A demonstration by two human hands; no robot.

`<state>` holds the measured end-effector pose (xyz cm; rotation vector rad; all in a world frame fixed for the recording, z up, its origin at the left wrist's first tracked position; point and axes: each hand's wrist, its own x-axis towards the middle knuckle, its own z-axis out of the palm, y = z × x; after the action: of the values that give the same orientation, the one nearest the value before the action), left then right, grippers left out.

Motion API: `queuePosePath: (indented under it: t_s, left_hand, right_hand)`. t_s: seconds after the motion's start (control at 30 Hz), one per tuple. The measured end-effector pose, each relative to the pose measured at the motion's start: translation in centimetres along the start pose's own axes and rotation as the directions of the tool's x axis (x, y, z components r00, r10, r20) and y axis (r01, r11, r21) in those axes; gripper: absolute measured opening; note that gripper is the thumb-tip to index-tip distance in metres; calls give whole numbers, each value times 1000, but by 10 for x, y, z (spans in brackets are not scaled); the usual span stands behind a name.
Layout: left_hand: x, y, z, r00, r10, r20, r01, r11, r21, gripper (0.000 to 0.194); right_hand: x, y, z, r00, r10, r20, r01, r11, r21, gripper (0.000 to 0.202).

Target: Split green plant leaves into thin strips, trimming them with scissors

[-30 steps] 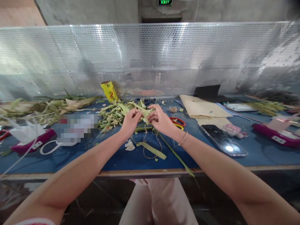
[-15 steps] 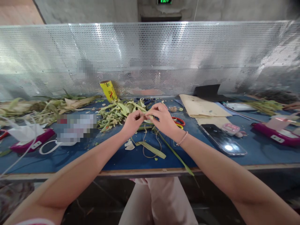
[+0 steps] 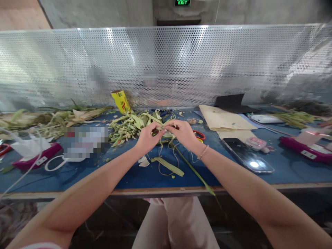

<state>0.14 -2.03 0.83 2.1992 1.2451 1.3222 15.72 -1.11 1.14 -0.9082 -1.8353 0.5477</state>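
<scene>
My left hand (image 3: 149, 137) and my right hand (image 3: 182, 133) meet over the middle of the blue table (image 3: 129, 178). Both are pinched round a pale green husk strip, mostly hidden by the fingers. Thin twine (image 3: 178, 155) hangs in a loop below them. Behind and left of my hands lies a heap of cut green husk pieces (image 3: 124, 129). A flat husk strip (image 3: 168, 166) rests nearer the front edge, and a long green stalk (image 3: 195, 172) slants from under my right hand over that edge.
Red-handled scissors (image 3: 199, 135) lie beside my right hand. A phone (image 3: 246, 155), brown paper (image 3: 220, 117) and purple box (image 3: 306, 149) are to the right. A yellow packet (image 3: 121, 101) stands behind; another purple box (image 3: 36, 159) and husks (image 3: 52, 119) are left.
My right hand has turned and flattened, its fingers now pointing toward my left hand. My left thumb has stretched toward the right fingertips. The husk strip is more covered.
</scene>
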Motion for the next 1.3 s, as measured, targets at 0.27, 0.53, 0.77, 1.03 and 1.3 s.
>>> queuePosePath:
  t_s: [0.27,0.53,0.77,1.03,1.3]
  left_hand:
    - [-1,-2,0,1000,31,0,-31,994,106,16]
    - [-3,2,-1,999,41,-24,-38,993,113,16]
    - [-2,5,0,993,114,-24,-109,982,152,22]
    - [-3,4,-1,994,110,5,-110,986,129,24]
    - [1,-4,2,993,-118,-27,112,980,-162,20]
  right_hand:
    - [0,-3,0,999,31,-13,-31,999,42,7]
    - [0,-4,0,993,-106,-43,104,993,-49,9]
    - [1,0,2,999,-40,23,39,999,34,6]
    - [-2,-2,2,1000,2,19,-3,997,74,9]
    - [0,2,0,1000,24,-14,-18,937,349,20]
